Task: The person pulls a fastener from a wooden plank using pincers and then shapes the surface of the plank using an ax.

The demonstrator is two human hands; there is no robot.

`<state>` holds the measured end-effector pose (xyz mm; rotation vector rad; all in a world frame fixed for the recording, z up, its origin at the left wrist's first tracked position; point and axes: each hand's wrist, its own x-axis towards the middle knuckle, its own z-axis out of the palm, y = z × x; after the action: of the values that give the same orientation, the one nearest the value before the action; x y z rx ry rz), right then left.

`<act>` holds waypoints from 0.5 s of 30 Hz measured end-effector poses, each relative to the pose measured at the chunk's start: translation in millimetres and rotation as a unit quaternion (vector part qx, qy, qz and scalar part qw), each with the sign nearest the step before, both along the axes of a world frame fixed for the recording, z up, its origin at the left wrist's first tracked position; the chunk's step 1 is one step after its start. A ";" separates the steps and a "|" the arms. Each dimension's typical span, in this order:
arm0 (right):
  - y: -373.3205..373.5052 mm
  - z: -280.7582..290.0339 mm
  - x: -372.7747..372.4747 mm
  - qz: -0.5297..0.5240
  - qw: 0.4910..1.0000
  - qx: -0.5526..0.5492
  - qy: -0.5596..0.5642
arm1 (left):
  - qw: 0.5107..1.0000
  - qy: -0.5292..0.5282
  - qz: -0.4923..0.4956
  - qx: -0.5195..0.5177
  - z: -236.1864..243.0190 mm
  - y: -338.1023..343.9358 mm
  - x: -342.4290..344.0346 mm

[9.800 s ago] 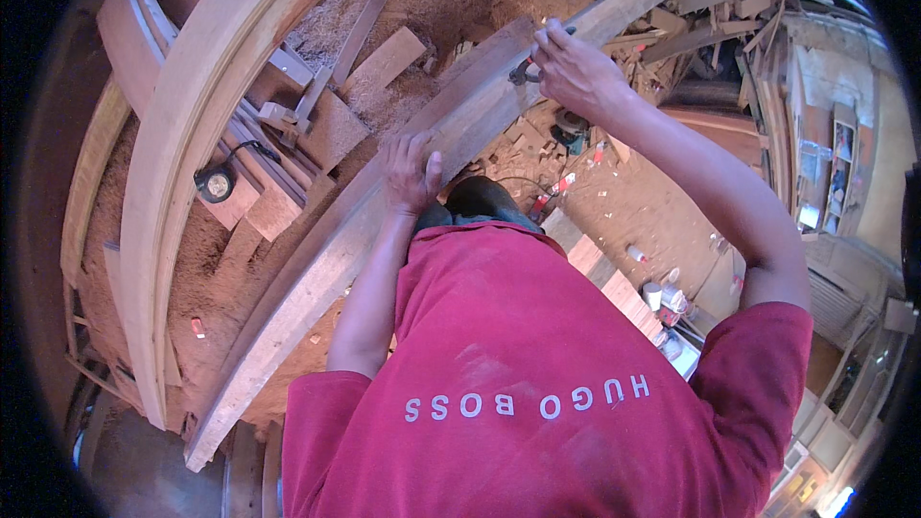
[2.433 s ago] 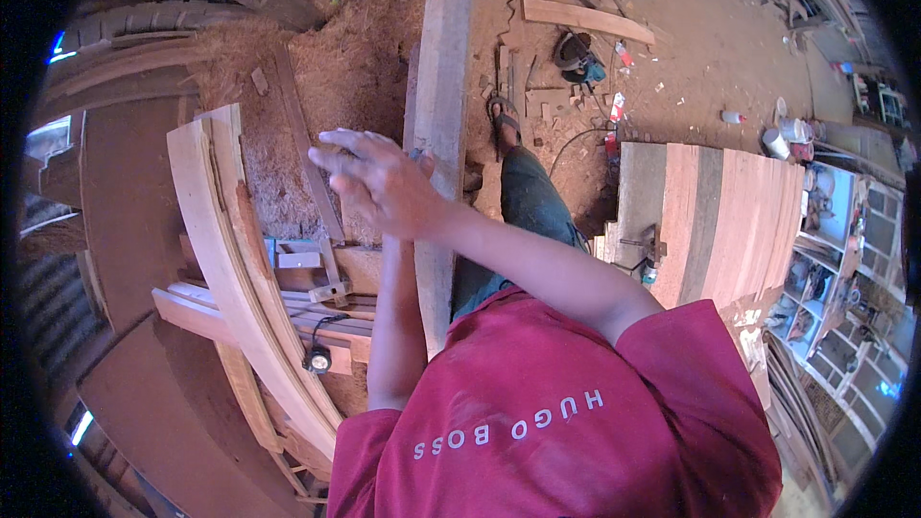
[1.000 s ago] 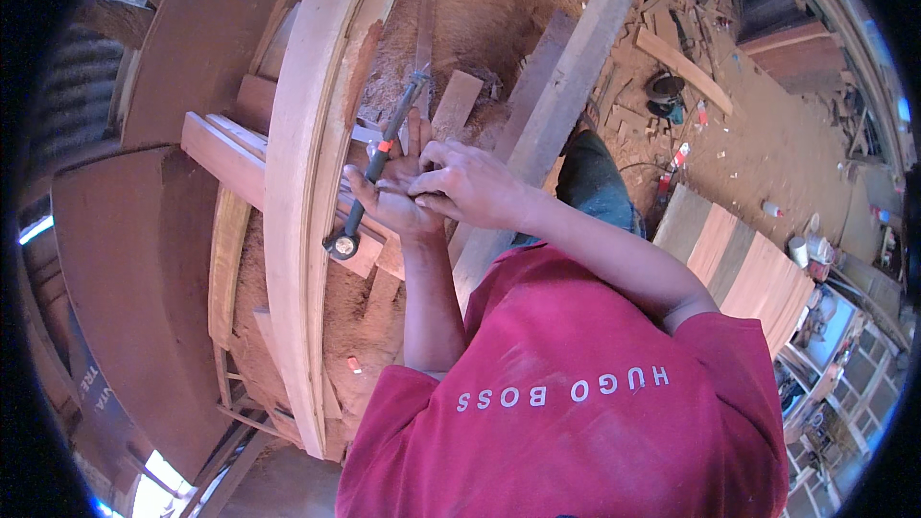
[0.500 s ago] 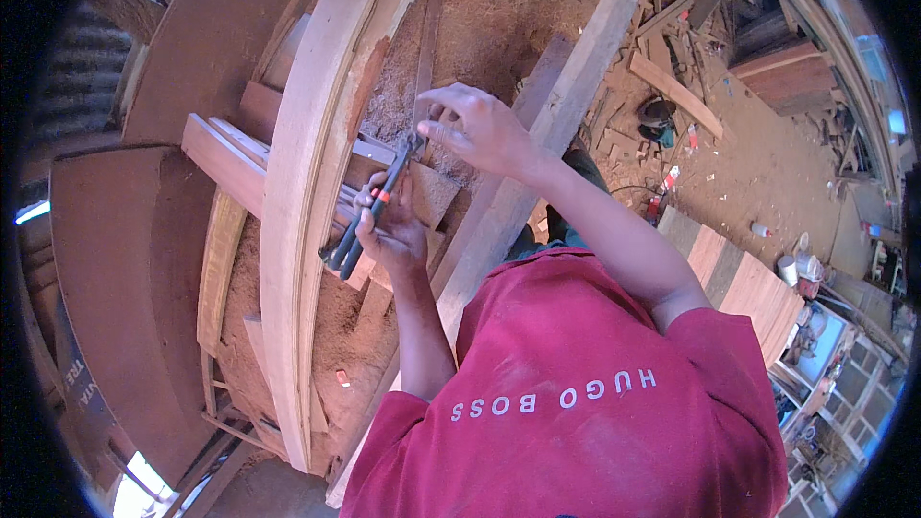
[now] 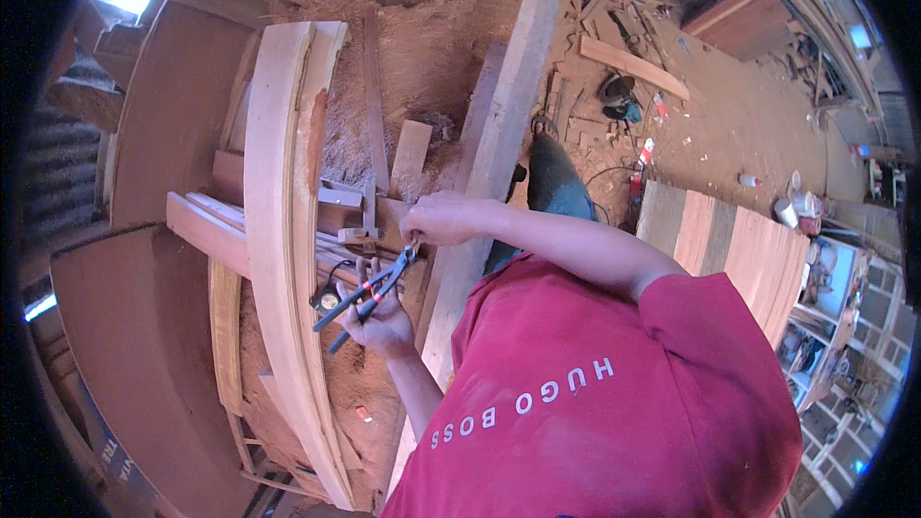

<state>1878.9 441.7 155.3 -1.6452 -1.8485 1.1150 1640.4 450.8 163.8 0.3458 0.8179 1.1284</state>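
My left hand (image 5: 382,324) holds long pincers (image 5: 372,297) with black and orange handles, several fingers raised around them. The handles are spread a little. My right hand (image 5: 446,219) is closed at the metal head of the pincers; what its fingertips pinch is too small to make out. Just beyond the hands lie short wooden blocks (image 5: 411,152), thin strips and sawdust. A long grey beam (image 5: 518,77) runs beside my right hand, and a curved pale laminated board (image 5: 271,163) lies left of my left hand.
A round black object (image 5: 329,298) with a pale face sits among the strips. Large brown curved panels (image 5: 125,355) stand at left. At right are planks (image 5: 767,269), a dark power tool (image 5: 619,96), white containers (image 5: 787,211) and scattered offcuts. A red-shirted back (image 5: 614,393) fills the lower view.
Since the previous frame my right hand has closed in on the pincers' head, and the pincers have moved down in the view. Earlier, both hands were on the long beam.
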 end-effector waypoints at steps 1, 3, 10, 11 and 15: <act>-0.1 -3.5 1.5 0.020 1.000 -0.018 -0.006 | 1.000 0.006 -0.003 0.023 -5.2 -4.8 -6.8; 7.0 -3.8 10.1 0.044 0.997 -0.048 -0.030 | 0.998 0.043 0.010 0.048 -7.6 -11.3 -15.5; 59.4 33.1 90.8 -0.381 0.895 0.226 0.060 | 0.966 0.220 0.031 0.136 -1.7 1.6 41.6; 58.3 53.8 103.3 -0.352 0.904 0.229 0.084 | 0.966 0.214 0.030 0.145 -15.6 11.6 47.5; 42.3 97.0 123.3 -0.129 0.939 0.229 0.222 | 0.933 0.331 -0.024 0.138 -72.2 46.5 113.2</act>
<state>2002.2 484.0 252.3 -1.2010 -1.4142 0.7825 1753.6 497.3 91.6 1.0157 1.2299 1.0877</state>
